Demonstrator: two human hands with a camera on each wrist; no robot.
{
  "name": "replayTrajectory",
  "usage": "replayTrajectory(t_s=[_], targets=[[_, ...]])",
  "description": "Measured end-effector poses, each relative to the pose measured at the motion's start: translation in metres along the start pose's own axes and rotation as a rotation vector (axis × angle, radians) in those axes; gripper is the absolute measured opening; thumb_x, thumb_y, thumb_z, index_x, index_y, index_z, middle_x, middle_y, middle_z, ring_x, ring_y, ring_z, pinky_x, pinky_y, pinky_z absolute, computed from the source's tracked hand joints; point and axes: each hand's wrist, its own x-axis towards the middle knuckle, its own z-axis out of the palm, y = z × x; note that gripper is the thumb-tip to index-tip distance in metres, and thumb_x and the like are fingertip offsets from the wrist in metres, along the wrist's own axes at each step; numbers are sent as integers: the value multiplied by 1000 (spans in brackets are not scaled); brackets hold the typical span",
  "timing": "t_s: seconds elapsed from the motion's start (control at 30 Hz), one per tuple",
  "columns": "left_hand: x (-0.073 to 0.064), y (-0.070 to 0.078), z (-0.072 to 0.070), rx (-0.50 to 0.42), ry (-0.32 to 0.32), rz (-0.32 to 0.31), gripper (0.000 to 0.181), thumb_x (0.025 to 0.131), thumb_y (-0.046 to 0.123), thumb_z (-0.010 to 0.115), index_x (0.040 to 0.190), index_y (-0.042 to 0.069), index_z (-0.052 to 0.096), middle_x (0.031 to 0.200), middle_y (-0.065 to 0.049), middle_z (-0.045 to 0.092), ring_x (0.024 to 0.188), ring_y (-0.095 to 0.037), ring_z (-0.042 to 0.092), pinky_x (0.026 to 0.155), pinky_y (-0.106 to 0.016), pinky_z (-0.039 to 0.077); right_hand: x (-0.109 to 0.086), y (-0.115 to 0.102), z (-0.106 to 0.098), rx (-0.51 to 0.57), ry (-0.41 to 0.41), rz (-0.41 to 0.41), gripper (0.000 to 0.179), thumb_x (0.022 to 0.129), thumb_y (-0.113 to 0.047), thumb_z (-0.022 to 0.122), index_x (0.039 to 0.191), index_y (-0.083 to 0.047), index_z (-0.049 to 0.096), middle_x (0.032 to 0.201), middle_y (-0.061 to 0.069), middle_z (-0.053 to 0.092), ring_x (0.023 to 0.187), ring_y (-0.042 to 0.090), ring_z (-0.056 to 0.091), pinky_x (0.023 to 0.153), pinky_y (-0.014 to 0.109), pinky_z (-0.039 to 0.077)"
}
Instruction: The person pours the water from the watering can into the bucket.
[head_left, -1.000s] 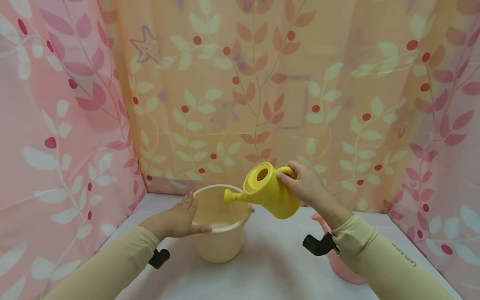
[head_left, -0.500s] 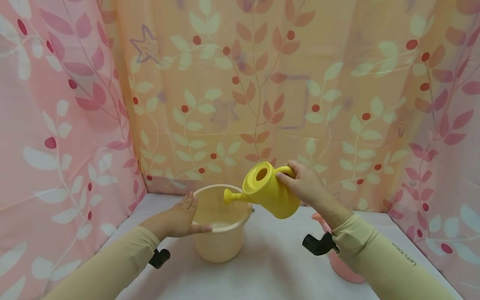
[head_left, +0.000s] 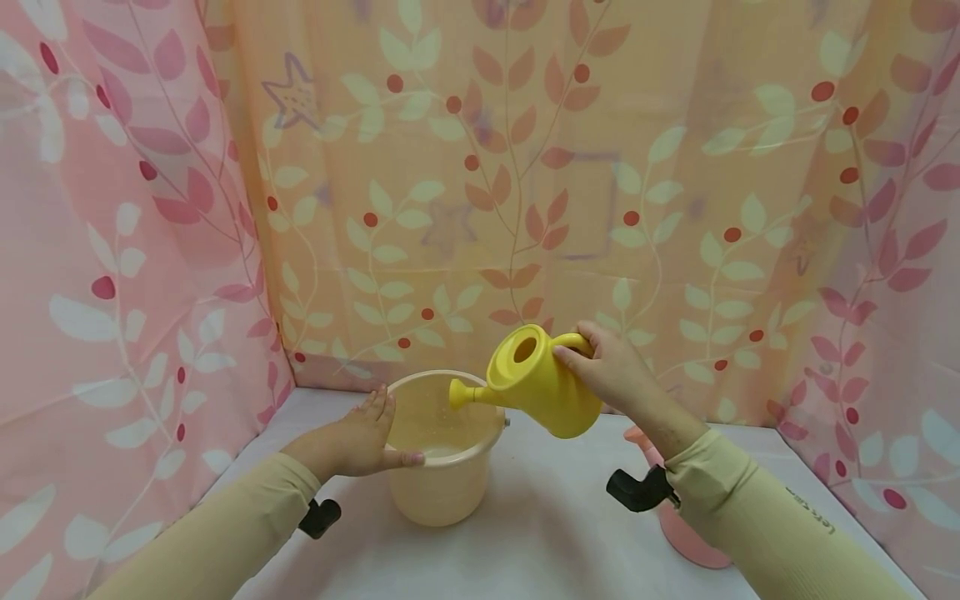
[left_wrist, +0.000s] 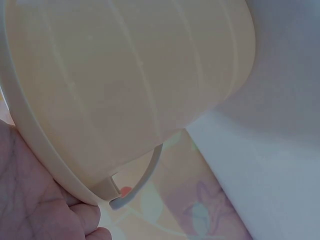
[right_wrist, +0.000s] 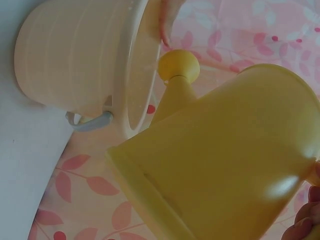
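A cream plastic bucket [head_left: 442,492] stands upright on the table. My left hand [head_left: 352,437] rests against its left rim, fingers along the far side and thumb stretched along the near side; the left wrist view has the palm [left_wrist: 30,195] right at the rim. My right hand [head_left: 611,367] grips the handle of a yellow watering can [head_left: 551,400], held up and tilted left. Its sprinkler head [head_left: 460,393] is over the bucket's mouth, with faint pale specks below it. In the right wrist view, the can's body [right_wrist: 225,155] fills much of the picture, beside the bucket [right_wrist: 75,55].
Behind my right forearm, a pink object [head_left: 693,533] with a spout-like top stands on the white tabletop [head_left: 555,533], partly hidden. Leaf-patterned curtains [head_left: 480,167] enclose the back and both sides. Each wrist carries a black camera mount [head_left: 637,489].
Both hands, the bucket and the watering can hold nearly the same places. Faint specks now show below the sprinkler head.
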Motion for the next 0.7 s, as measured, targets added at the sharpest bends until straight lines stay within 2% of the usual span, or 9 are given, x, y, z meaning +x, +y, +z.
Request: replayTrajectory(t_s=[0.7], targets=[[1,-3,0,0,0,-3,116,74,75,46,139,-15,16,146,-34,4,136,-42,4,108,-52,14,2,0,-2,-1,-9,-5,27,89,-36,59,95,-9,55,82,9,52,74,23,52,64,30,46]])
